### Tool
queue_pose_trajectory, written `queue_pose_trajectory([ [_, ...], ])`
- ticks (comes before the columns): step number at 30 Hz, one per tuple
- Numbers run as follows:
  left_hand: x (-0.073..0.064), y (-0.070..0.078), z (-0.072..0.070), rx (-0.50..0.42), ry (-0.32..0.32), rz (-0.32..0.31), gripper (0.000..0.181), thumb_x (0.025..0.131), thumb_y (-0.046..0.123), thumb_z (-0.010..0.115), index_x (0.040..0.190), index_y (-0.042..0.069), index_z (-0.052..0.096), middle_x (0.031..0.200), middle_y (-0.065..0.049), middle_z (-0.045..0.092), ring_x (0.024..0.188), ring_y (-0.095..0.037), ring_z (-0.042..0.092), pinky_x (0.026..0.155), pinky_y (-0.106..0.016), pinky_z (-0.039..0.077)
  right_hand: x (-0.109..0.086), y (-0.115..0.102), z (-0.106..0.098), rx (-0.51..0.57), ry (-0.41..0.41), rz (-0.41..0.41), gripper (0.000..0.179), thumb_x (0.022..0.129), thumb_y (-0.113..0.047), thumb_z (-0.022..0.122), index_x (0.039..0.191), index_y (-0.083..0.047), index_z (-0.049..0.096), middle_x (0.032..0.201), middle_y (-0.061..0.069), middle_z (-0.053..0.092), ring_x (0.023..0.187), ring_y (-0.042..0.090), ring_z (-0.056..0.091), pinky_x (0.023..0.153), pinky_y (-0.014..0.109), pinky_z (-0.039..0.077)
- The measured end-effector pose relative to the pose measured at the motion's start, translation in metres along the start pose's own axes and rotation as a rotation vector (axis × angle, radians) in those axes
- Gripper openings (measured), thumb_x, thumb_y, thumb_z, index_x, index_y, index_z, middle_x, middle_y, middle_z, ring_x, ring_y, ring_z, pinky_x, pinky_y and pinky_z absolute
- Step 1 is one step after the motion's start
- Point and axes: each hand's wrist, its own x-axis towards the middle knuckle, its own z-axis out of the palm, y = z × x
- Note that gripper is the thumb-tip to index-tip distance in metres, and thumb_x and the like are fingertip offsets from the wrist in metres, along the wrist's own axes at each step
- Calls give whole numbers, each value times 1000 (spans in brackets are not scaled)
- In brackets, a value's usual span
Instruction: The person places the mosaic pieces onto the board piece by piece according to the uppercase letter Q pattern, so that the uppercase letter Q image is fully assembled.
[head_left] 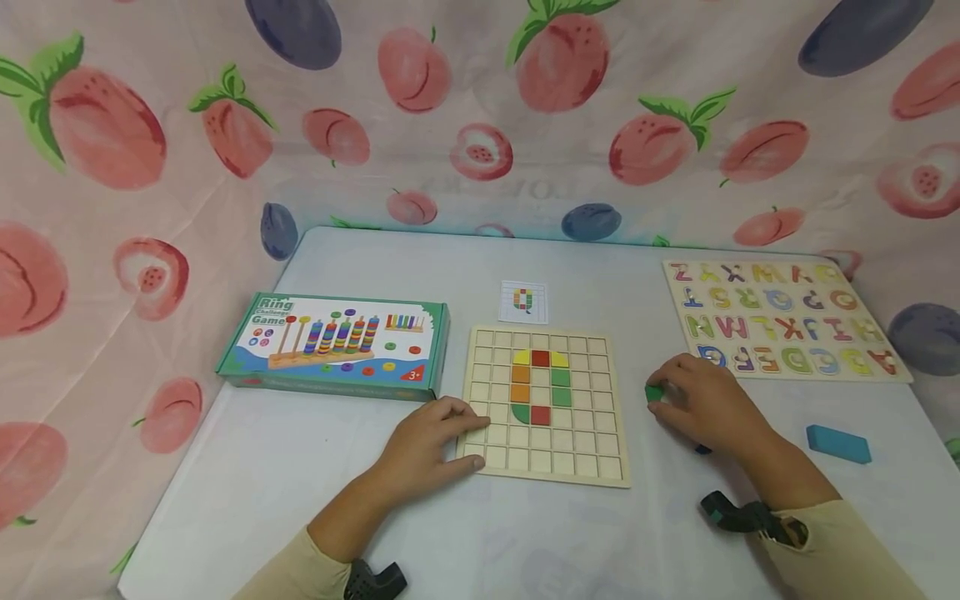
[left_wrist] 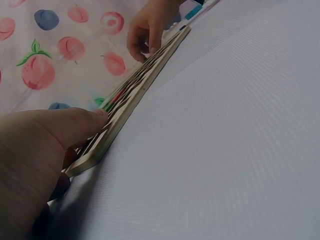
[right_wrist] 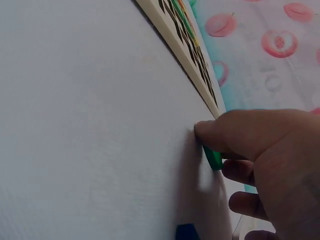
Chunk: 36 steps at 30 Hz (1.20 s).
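A wooden grid board lies in the middle of the table, bearing yellow, red, orange and green pieces laid in a ring. My left hand rests at its left edge, with the thumb touching the board in the left wrist view. To the right of the board, my right hand pinches a green piece between thumb and fingers. The hand covers part of this piece. Under that hand a small blue piece lies on the table, partly hidden. Behind the board is a card with a small coloured pattern.
A ring game box lies left of the board. At the back right sits an alphabet board. A blue block is right of my right forearm. Fruit-patterned cloth hangs behind the white table.
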Motion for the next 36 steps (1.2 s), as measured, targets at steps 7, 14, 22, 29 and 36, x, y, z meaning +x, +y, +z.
queue_pose_trajectory([
  [7, 0, 0, -1, -8, 1, 3, 49, 88, 35, 88, 134, 21, 77, 121, 8, 61, 103, -9, 55, 89, -34, 50, 0, -12, 1, 32, 26, -4, 27, 85, -22, 88, 109, -14, 78, 111, 5, 75, 108, 34, 69, 94, 59, 48],
  [14, -1, -1, -1, -1, -6, 4, 51, 87, 36, 89, 134, 22, 77, 122, 8, 61, 103, -9, 55, 89, -34, 50, 4, -50, 15, 59, 59, -119, 24, 85, -27, 89, 105, -19, 79, 108, -2, 74, 104, 25, 69, 87, 52, 45],
  [22, 0, -2, -1, 0, -15, -2, 52, 87, 36, 89, 135, 21, 76, 123, 8, 61, 104, -9, 54, 89, -34, 50, 14, -83, 35, 90, 47, -175, 28, 83, -34, 91, 106, -20, 82, 107, -5, 74, 102, 20, 64, 90, 47, 44],
  [29, 1, -3, -1, -12, -12, 4, 51, 88, 36, 88, 135, 21, 76, 123, 8, 62, 104, -9, 55, 89, -34, 50, 18, -96, 47, 65, 91, -207, 28, 85, -35, 89, 108, -21, 82, 107, -5, 74, 101, 19, 65, 82, 42, 41],
  [36, 0, -3, -1, -14, -11, 6, 50, 89, 36, 88, 135, 22, 76, 123, 8, 62, 103, -9, 55, 88, -34, 50, 19, -97, 50, 93, 120, -224, 22, 84, -29, 90, 103, -23, 81, 106, -5, 72, 103, 20, 65, 82, 42, 41],
])
